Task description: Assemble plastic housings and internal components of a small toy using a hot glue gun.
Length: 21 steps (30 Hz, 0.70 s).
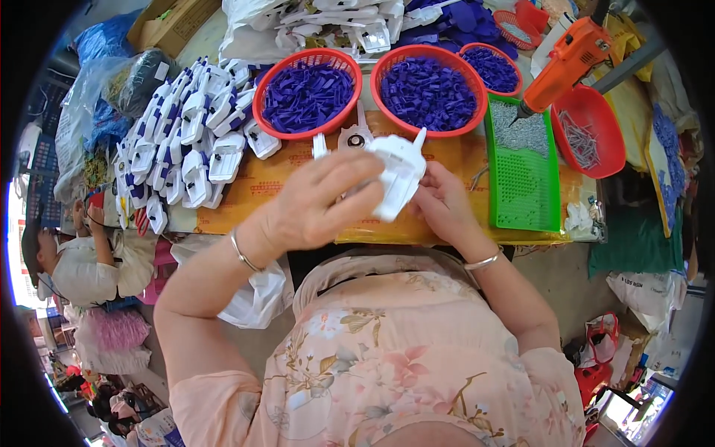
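Both hands pinch one white plastic housing (398, 175) — left hand (316, 205) clamping its body, right hand (439, 201) steadying its lower edge — seemingly to brace it, blue-filled red baskets (307, 91) just beyond.

2 hands (320, 201) raised, fingers curled

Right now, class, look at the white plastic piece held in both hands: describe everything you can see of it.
The white plastic piece looks like a smooth, moulded, boxy housing with a thin prong sticking up at its top corner. It is held tilted above the yellow-topped table, in front of two red baskets of blue parts. The left hand wraps its left side, partly hiding it; the right hand touches its right edge with the fingers. Its underside is hidden.
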Motion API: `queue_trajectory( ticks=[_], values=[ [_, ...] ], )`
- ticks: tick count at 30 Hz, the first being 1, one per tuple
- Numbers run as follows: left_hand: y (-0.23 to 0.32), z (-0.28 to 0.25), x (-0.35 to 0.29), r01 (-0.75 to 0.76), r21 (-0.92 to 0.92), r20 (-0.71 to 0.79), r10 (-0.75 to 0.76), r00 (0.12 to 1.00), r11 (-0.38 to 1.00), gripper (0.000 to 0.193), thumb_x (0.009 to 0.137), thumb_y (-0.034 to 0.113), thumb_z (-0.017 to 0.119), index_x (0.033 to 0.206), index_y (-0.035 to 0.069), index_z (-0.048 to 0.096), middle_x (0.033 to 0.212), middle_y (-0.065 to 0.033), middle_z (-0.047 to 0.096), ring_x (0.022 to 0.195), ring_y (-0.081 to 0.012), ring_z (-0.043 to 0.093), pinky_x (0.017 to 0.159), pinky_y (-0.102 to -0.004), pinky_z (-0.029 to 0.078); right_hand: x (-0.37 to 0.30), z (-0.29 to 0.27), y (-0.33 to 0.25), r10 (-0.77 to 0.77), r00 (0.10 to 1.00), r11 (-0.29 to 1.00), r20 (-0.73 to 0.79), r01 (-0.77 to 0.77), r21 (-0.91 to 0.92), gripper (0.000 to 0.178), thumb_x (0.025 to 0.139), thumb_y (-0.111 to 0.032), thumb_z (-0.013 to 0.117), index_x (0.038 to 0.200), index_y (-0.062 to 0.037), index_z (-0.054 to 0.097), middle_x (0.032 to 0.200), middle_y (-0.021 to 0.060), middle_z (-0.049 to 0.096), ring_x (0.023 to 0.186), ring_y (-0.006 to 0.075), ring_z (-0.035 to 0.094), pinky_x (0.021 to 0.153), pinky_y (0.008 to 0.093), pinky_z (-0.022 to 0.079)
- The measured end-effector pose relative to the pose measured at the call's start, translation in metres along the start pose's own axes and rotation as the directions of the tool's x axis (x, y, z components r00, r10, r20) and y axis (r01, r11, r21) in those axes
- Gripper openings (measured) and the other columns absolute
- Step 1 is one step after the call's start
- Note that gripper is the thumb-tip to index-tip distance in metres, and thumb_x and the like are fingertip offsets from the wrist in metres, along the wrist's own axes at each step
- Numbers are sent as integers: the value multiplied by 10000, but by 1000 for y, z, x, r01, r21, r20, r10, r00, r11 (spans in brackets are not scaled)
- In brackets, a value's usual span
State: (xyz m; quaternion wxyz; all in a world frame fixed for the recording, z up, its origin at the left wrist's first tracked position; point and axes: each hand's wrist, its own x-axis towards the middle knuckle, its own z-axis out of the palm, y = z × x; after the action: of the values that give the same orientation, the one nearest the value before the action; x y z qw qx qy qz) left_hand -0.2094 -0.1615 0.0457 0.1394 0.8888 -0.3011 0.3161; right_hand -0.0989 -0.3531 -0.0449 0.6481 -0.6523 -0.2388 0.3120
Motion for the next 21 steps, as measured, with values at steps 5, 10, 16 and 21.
queue_trajectory(
  ticks=[5,10,16,21],
  values=[
    [29,13,-28,-2,23,-107,5,994,1000,212,697,10,662,890,-5,575,1034,-177,582,945,-343,617,753,-393,553,34,-1,6,112,991,994,72,-111,-5,230,927,-178,500,1033,9,585,785,57,624,620,88,573,528,229,457],
    [27,20,-53,47,42,-134,-41,990,998,220,698,-5,653,906,-2,583,1060,-185,577,954,-346,616,764,-398,555,27,-4,-27,267,922,715,279,-384,584,315,959,-287,438,992,-19,601,786,40,643,636,101,604,504,225,458],
    [27,28,-64,57,51,-10,-57,998,997,292,758,24,635,1044,40,579,1203,-194,529,1085,-346,567,882,-428,514,10,5,-27,180,973,886,145,-224,405,117,858,-130,616,884,-16,608,708,22,619,566,73,557,510,202,444],
    [13,22,-89,200,144,173,-224,959,969,410,754,134,674,1142,96,550,1276,-171,493,1168,-327,507,1041,-519,339,4,-8,-40,28,998,955,-64,-8,296,94,834,-66,629,895,2,609,710,24,622,560,62,558,491,199,436]
  ],
)
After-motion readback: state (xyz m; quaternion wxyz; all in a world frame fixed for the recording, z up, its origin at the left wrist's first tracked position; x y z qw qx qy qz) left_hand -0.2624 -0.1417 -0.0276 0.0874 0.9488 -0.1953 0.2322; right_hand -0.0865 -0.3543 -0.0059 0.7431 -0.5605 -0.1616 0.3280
